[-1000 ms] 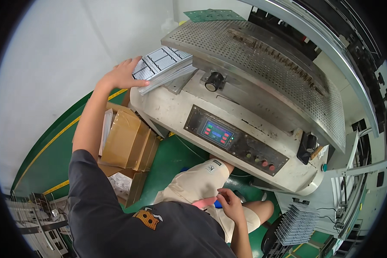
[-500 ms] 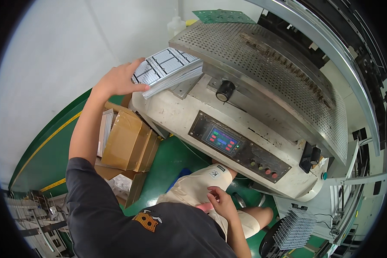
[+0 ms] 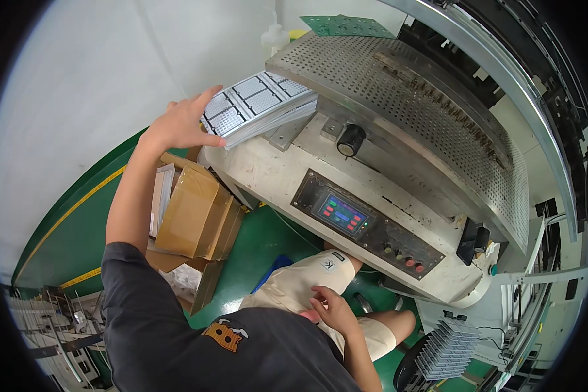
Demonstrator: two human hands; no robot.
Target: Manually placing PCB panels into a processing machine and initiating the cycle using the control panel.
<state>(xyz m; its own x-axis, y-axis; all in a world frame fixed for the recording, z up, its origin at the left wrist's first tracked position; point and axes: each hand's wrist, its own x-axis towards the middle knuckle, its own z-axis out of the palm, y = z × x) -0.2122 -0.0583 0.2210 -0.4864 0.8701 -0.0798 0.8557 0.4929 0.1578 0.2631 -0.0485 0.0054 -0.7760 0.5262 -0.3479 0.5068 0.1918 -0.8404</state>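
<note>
A stack of flat white panels (image 3: 255, 98) with black outlines and silvery edges lies at the left end of a pale machine. Across the near-left end of that stack, my left hand (image 3: 183, 124) has its thumb and fingers spread wide, the thumb at one corner and a fingertip at the other. The palm side is out of sight. My right hand (image 3: 336, 310) hangs over my lap, its fingers loosely bent and somewhat apart, with nothing visible in them. A small pink thing (image 3: 310, 316) shows beside it, too little to name.
The machine carries a perforated metal plate (image 3: 346, 65), a black knob (image 3: 351, 140) and a control panel with a lit screen (image 3: 343, 212). A green board (image 3: 346, 26) lies on top. Cardboard boxes (image 3: 193, 212) stand below left. A grey finned rack (image 3: 447, 349) is at lower right.
The view has shifted slightly, so the machine appears farther right. My left hand stays at the end of the stack, its thumb a little lower. My right hand has barely moved.
</note>
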